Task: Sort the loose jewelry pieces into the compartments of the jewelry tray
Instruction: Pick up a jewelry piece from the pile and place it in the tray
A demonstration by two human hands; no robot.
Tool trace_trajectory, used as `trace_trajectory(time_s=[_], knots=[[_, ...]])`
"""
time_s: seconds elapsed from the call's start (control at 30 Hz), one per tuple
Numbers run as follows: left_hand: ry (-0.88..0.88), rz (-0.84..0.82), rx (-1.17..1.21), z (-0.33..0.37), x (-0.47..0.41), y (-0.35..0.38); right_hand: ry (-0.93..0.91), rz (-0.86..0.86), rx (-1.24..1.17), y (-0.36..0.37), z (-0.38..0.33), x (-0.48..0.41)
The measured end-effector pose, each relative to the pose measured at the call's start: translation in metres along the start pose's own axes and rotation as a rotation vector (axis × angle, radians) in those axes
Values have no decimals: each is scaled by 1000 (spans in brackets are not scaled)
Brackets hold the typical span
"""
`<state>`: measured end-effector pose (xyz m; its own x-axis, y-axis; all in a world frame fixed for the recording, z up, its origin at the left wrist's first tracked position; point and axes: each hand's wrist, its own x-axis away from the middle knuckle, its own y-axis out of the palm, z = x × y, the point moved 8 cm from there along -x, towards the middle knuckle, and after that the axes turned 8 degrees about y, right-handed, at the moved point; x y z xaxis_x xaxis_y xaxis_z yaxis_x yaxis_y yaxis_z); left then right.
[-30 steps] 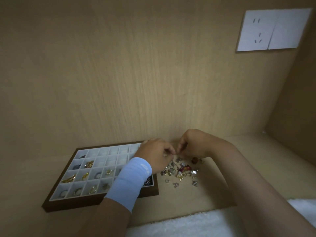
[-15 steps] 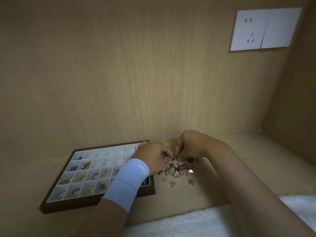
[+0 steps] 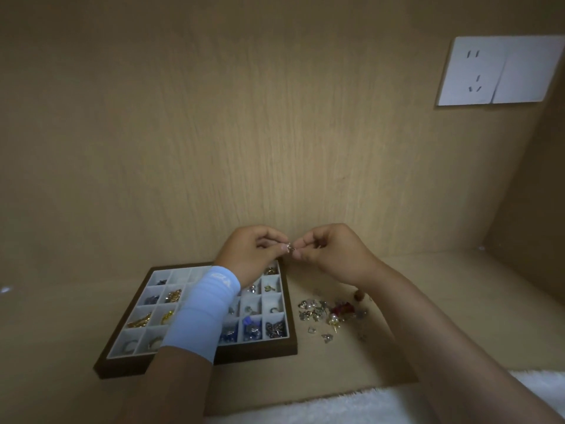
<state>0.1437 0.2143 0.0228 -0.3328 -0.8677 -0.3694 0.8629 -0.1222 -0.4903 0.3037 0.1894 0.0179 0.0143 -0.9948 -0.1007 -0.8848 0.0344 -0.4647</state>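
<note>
Left hand (image 3: 248,254), right hand (image 3: 334,255), fingertips (image 3: 283,248) together

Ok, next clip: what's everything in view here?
tray: one, brown rim, white compartments, left on the desk; several compartments hold gold, silver or blue pieces
pile: one, silver, pearl and red pieces, on the desk right of the tray
piece: one, silvery, between both hands
socket: one, white, upper right
cloth: one, white, fluffy, near edge
sleeve: one, light blue, left wrist
left hand: pinches the piece
right hand: pinches the piece
</note>
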Motion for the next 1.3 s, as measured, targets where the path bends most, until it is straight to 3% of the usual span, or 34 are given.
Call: trace_trajectory(time_s=[0.2,0.43,0.73,0.87,1.1,1.3], knots=[[-75,13,-8,-20,2,-29,-8,31,49,26,-15,-21],[-260,-132,-228,-61,11,-42,-81,-57,578,78,-24,-37],[-240,-158,-322,-68,13,-44,-167,-39,841,99,-38,-42],[-207,-153,-378,-69,14,-42,-153,-34,867,99,-35,-39],[-224,-230,-533,-67,12,-38,-48,-182,785,99,-20,-34],[-136,-154,-490,-44,5,-27,-59,-101,639,53,-31,-18]])
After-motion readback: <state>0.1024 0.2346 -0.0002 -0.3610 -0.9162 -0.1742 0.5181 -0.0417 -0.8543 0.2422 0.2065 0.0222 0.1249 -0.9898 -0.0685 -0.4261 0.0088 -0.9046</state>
